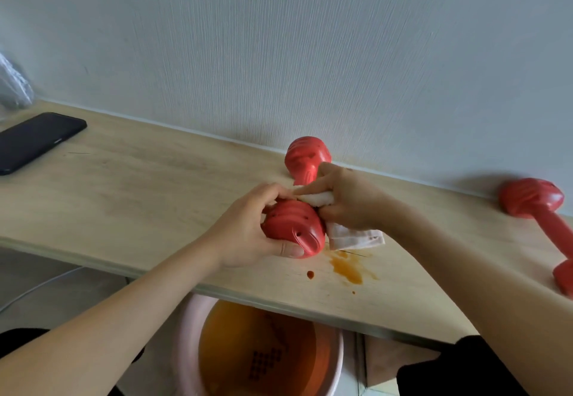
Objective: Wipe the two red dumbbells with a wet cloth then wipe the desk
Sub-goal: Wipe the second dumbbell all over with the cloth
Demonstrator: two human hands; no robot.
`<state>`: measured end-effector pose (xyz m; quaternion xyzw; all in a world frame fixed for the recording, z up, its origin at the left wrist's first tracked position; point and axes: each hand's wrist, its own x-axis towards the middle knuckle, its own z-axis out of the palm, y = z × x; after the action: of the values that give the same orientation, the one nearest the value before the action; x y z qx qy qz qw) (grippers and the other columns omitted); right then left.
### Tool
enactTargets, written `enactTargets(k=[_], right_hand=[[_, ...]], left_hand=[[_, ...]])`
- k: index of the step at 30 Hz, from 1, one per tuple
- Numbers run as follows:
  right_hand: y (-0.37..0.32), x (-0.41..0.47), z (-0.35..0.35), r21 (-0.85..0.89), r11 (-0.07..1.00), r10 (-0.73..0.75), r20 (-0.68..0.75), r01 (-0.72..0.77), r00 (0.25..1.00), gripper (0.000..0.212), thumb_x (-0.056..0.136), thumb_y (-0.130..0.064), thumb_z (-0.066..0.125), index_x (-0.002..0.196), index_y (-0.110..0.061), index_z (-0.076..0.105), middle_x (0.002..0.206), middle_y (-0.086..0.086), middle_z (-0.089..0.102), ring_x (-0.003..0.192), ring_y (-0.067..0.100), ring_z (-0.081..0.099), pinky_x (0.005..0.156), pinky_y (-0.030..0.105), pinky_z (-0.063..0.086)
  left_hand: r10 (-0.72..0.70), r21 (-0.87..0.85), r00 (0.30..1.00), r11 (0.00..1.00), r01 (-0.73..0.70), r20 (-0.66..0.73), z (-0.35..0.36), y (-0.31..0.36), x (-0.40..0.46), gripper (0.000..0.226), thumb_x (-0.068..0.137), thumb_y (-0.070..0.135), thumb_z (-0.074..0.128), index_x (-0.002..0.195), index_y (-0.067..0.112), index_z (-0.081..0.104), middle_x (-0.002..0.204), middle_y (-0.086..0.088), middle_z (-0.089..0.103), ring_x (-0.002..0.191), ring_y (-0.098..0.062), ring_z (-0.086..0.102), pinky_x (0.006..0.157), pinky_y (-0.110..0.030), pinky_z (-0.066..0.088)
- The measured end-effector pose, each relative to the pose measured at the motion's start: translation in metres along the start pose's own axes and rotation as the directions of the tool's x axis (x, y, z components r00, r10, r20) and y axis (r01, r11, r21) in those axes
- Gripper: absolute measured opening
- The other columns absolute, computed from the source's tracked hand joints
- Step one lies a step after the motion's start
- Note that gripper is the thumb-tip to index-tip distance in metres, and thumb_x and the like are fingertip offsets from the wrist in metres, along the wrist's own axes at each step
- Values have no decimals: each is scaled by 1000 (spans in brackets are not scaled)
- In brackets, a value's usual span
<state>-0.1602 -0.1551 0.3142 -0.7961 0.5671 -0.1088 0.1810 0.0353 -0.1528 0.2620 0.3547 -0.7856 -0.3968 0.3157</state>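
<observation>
Head | left hand (248, 234) grip clamps dumbbell (294, 228) end | right hand (347, 200) grip clutches cloth (353, 237) around handle

Held dumbbell's handle (302, 180) under cloth (316, 198); second dumbbell (539, 209) edge-cropped.

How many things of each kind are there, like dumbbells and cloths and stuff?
Red dumbbells: 2, one held by both hands, one lying at the right
White cloth: 1
Black phone: 1
Pink basin under the desk: 1
Total: 5
</observation>
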Motion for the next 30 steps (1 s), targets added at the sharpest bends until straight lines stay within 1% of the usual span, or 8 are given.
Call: enactTargets(k=[3,6,12,15,20,24,27,30], right_hand=[[-1,-1,1,-14,1000,-26,-3,26,1000,53,78,-2,60,108,-45,63,78,-12,38,69,2,41,67,20,35],[1,10,5,-119,993,-26,-83,16,996,41,83,-12,62,113,-40,64,76,-14,35,68,3,41,63,19,32],[14,34,15,-197,969,85,-312,-152,946,26,90,-28,57,108,-44,66,92,-3,45,79,21,54,63,32,37],[10,27,17,-202,974,41,-272,-98,962,25,89,-24,56,110,-31,67,81,-6,37,74,20,49,62,32,37],[2,6,4,-168,985,-42,-68,30,997,43,81,-17,65,115,-44,62,87,-3,50,80,15,51,70,34,43],[8,28,11,-240,967,29,-216,-82,976,34,87,-28,60,111,-52,60,94,-10,51,85,13,54,68,29,38],[13,43,16,-248,958,63,-301,-142,952,32,88,-27,56,104,-53,63,102,-8,56,91,17,59,68,31,43],[13,46,18,-248,958,69,-286,-143,956,33,88,-29,55,108,-54,60,105,-8,58,94,18,59,69,32,44]], left_hand=[[-15,-17,1000,1000,15,-25,2,-4,-4,64,49,35,91,100,37,53,101,15,58,93,-3,57,74,-15,48],[-31,-53,999,998,30,-20,0,-5,-4,64,43,48,87,97,36,54,96,21,59,93,-6,59,73,-25,55],[-40,-85,999,996,40,9,-3,-3,-3,62,42,46,88,94,33,57,94,19,62,89,-6,60,70,-21,53],[-51,-103,999,993,51,8,-4,-5,-6,60,46,37,91,95,32,57,92,22,63,90,-3,60,70,-18,52],[-79,-208,997,975,81,18,-5,-11,-8,58,46,39,89,94,35,56,96,17,62,91,-9,64,75,-23,54],[-92,-300,994,948,103,50,-3,-17,-11,55,49,22,92,89,25,54,87,11,65,81,-13,67,69,-22,51],[-110,-329,993,937,120,49,0,-19,-12,49,49,27,89,82,30,52,79,10,64,73,-11,63,66,-25,50],[-93,-120,995,988,95,28,-7,-16,-12,49,53,43,84,88,33,51,86,16,63,85,-5,61,79,-25,48]])
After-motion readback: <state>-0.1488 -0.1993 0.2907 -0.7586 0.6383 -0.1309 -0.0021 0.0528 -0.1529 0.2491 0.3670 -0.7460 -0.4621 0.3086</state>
